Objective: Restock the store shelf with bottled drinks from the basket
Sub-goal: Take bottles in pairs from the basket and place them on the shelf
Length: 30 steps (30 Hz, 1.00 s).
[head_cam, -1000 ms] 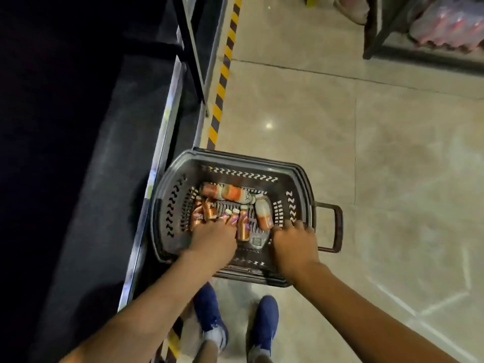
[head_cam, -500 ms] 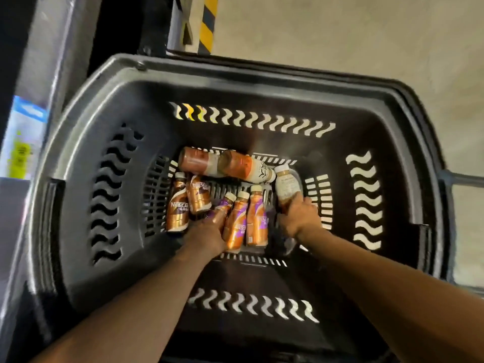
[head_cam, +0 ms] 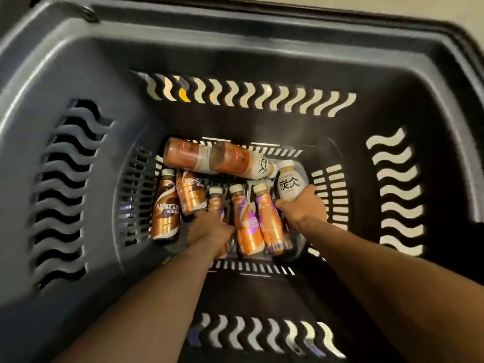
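Note:
A dark grey plastic basket (head_cam: 78,106) fills the view, with several bottled coffee drinks lying on its floor. My left hand (head_cam: 209,229) is closed around an orange-and-purple bottle (head_cam: 216,199) in the middle. My right hand (head_cam: 303,208) grips a white bottle with black characters (head_cam: 289,183) at the right, its cap pointing away from me. Two orange-and-purple bottles (head_cam: 248,224) lie between my hands. Two brown Nescafe bottles (head_cam: 167,208) lie at the left, and two larger orange-and-white bottles (head_cam: 225,159) lie crosswise at the far side.
The basket walls rise steeply on all sides, with wavy slots (head_cam: 246,95) cut through them. Pale floor (head_cam: 445,6) shows past the far right corner. No shelf is in view.
The camera has dropped much closer into the basket. My right hand has tilted the white bottle up. My left hand stays closed on the middle bottle.

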Tool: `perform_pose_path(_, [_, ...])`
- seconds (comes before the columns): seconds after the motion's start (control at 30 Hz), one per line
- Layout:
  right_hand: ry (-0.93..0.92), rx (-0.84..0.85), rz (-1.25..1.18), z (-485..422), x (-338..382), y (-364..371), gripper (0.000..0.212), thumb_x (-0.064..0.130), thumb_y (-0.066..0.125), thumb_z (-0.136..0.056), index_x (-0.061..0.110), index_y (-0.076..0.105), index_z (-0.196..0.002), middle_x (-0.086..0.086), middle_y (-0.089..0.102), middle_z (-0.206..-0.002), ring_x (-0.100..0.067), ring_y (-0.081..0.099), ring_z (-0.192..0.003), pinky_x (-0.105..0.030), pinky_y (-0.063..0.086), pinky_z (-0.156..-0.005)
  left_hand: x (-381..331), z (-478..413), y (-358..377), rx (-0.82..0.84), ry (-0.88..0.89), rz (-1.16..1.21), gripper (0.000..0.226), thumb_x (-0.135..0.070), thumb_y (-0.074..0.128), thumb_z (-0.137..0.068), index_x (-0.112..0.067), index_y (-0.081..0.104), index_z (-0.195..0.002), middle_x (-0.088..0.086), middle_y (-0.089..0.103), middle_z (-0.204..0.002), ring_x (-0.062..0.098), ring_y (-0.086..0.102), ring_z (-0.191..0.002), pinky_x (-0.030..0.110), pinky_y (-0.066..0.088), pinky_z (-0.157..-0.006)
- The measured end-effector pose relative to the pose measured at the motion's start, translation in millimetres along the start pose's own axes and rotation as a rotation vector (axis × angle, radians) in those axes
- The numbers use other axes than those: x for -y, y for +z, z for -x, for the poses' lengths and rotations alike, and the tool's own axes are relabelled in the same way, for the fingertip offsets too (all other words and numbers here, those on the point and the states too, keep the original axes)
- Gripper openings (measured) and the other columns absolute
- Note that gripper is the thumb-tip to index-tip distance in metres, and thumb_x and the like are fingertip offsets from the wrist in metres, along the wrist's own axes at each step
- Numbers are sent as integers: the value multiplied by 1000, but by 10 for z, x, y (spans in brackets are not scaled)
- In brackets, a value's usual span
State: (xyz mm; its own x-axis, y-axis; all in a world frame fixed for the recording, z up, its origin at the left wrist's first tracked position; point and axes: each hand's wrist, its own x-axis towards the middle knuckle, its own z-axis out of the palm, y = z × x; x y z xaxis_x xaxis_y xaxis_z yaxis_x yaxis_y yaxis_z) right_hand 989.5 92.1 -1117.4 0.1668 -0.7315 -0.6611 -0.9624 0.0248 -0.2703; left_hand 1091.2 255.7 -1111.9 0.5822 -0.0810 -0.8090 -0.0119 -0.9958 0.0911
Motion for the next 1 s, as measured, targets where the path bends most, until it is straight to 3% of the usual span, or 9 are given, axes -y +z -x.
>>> perform_pose_path(0.1, [56,60,-64,189,-34,-176,59,44,80,-72,16,46,-111,-1,60,-96,-22,62,-89,-43,57,-81,-43,193,-176,89,-55,122,54,-45,77,-77,-18,56,-119,5,63,-111,24,61,-98,36,50,-85])
perform_pose_path(0.2, [117,87,-160,598,55,-496,54,47,80,-71,17,51,-106,-2,65,-92,-20,65,-80,-37,58,-69,-139,602,-504,164,-29,272,53,-44,79,-75,-17,60,-116,3,67,-108,24,64,-100,40,52,-94])
perform_pose_path(0.33, [116,126,-221,1359,313,-1246,61,50,80,-71,17,46,-109,-1,62,-98,-20,61,-88,-32,50,-75,-373,1427,-1077,232,45,397,57,-46,80,-65,-26,60,-115,-1,69,-108,20,65,-99,43,51,-96])
perform_pose_path(0.47, [-10,131,-326,2283,730,-2223,59,43,81,-70,24,45,-112,2,64,-100,-22,61,-90,-35,51,-82,-667,2573,-1906,261,125,547,46,-36,79,-77,-24,58,-116,0,68,-109,18,64,-99,38,50,-95])
perform_pose_path(0.53, [-75,116,-368,2775,966,-2774,56,39,80,-72,26,44,-113,1,64,-102,-21,61,-91,-36,51,-82,-808,3204,-2338,211,162,639,39,-30,77,-81,-22,52,-110,-2,65,-102,11,62,-87,29,52,-79])
perform_pose_path(0.6, [-122,113,-398,3280,1220,-3333,56,40,80,-72,27,44,-113,1,63,-104,-20,62,-92,-39,53,-84,-919,3838,-2765,165,198,733,37,-26,75,-85,-23,48,-110,-3,63,-99,5,57,-79,21,44,-65])
perform_pose_path(0.67, [-179,97,-459,3772,1454,-3905,54,39,80,-72,30,43,-110,3,64,-102,-18,63,-91,-42,55,-85,-1021,4441,-3165,130,213,829,41,-24,76,-85,-20,50,-116,5,65,-107,11,61,-83,26,46,-66])
perform_pose_path(0.9, [-375,0,-508,5320,1949,-5535,54,46,78,-73,27,47,-113,7,64,-96,-16,65,-86,-41,57,-80,-1087,6470,-4334,90,412,967,38,-28,75,-82,-18,57,-113,14,68,-105,28,67,-91,39,56,-78])
perform_pose_path(1.0, [-477,-25,-534,5938,1964,-5962,49,44,79,-73,32,47,-108,11,63,-94,-11,65,-84,-38,57,-77,-989,7220,-4610,65,524,986,24,-20,71,-87,-21,57,-107,12,67,-99,24,68,-86,32,55,-68])
